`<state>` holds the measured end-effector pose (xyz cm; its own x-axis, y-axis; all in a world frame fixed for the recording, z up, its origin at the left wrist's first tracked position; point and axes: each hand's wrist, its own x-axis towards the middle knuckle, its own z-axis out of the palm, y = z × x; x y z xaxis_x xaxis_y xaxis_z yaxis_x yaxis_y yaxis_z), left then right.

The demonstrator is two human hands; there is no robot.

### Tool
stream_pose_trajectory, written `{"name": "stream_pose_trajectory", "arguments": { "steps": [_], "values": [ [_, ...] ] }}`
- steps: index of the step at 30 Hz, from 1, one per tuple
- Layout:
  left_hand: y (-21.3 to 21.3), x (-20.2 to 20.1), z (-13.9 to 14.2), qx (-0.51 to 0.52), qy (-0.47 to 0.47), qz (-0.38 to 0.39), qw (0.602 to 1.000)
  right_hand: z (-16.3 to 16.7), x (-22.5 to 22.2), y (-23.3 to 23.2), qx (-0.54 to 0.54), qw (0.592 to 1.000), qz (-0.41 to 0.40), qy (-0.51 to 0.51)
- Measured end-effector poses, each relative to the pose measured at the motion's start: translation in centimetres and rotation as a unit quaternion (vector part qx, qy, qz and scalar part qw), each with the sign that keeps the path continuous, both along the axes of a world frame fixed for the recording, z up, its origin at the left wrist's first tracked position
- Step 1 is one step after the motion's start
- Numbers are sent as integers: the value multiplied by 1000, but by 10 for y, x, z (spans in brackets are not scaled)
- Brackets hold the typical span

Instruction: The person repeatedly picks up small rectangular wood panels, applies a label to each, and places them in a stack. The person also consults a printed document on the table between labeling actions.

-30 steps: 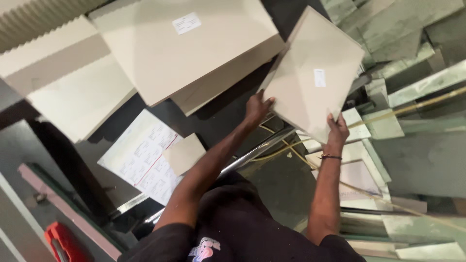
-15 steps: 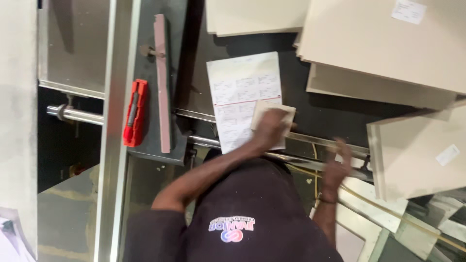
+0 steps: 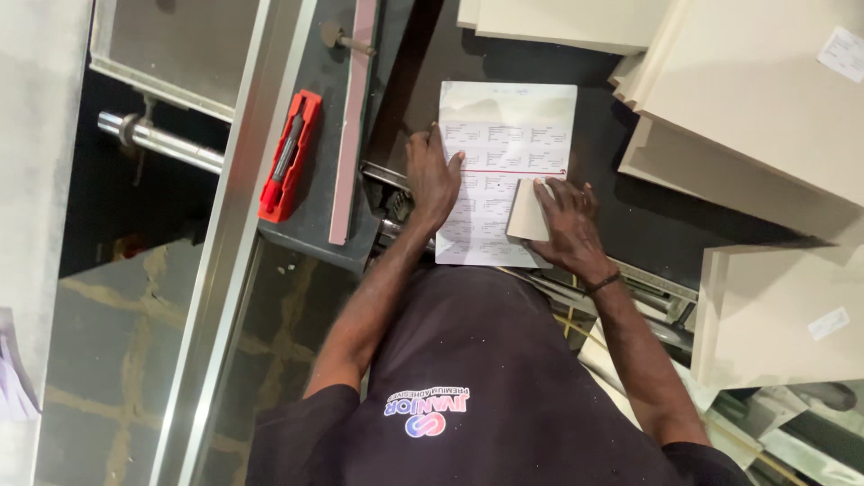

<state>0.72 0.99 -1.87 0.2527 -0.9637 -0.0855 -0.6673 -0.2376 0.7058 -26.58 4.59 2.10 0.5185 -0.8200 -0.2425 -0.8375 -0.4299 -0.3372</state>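
A white rectangular sheet of labels (image 3: 508, 153) lies flat on the dark bench. Small white rectangular stickers sit on two beige boards at right: one upper (image 3: 842, 54), one lower (image 3: 828, 323).

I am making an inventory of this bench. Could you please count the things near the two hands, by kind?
Printed sheet: 1
Small beige piece under the right hand: 1
Red utility knife: 1
Large beige boards, at least partly in view: 4
Total: 7
The left hand rests flat on the sheet.
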Motion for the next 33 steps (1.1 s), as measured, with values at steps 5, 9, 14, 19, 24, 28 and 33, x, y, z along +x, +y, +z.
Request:
{"name": "stream_pose_trajectory", "arguments": {
  "steps": [5, 9, 14, 19, 24, 28, 33],
  "values": [
    [-5, -2, -1, -4, -16, 20, 1000, 0, -3, -3, 1, 1000, 17, 14],
    [-3, -4, -3, -46, -11, 35, 998, 1, -2, -4, -1, 1000, 22, 17],
    [-5, -6, -6, -42, 49, 83, 994, 0, -3, -2, 11, 999, 20, 24],
    [-18, 3, -4, -27, 109, 121, 986, 1, -6, -3, -1, 999, 36, 10],
    [-34, 22, 1, 26, 101, 108, 989, 0, -8, -7, -5, 998, 50, -27],
    [-48, 31, 0, 87, 104, 101, 986, -2, -12, -9, -4, 997, 56, -61],
    [-48, 34, 7, 80, 129, 83, 985, 8, -10, -12, -37, 992, 21, -117]
  ]
}}
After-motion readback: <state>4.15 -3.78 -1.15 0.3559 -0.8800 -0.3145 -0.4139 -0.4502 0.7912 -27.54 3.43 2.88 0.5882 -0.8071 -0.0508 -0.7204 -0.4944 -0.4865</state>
